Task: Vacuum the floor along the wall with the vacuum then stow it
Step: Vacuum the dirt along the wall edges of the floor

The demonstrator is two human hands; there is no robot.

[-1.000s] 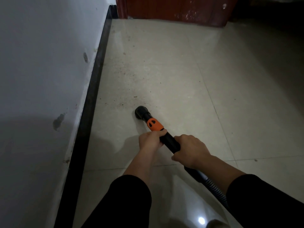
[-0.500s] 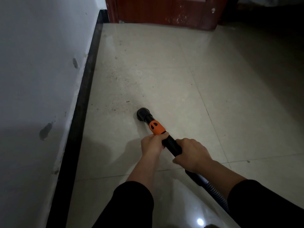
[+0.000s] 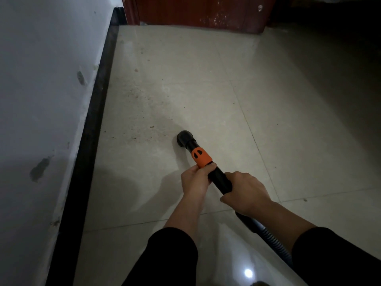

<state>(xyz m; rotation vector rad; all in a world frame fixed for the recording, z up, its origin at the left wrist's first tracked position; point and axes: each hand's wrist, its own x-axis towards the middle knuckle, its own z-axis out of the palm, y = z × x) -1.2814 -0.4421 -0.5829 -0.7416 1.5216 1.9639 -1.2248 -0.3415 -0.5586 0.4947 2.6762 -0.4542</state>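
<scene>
White wall [image 3: 41, 89], black skirting [image 3: 90, 141], dusty beige tiles [image 3: 206, 83] (dim), perhaps red door [image 3: 195, 11]

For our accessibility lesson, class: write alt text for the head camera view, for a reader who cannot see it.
The person's left hand and right hand grip a black vacuum wand, its nozzle on a pale tiled floor near scattered dirt. A white wall with black baseboard runs along the left.

Your black vacuum tube with orange collar [image 3: 218, 178] slants from near right to far left, tip on the pale tiled floor [image 3: 206, 79]. Left hand [image 3: 195, 180] grips it beyond right hand [image 3: 245, 193]. Gritty dirt patch [image 3: 142, 112] lies left of the tip. Black baseboard [image 3: 90, 151] and white plaster wall [image 3: 41, 79] stand left; red-brown wooden door [image 3: 195, 11] stands far.
</scene>
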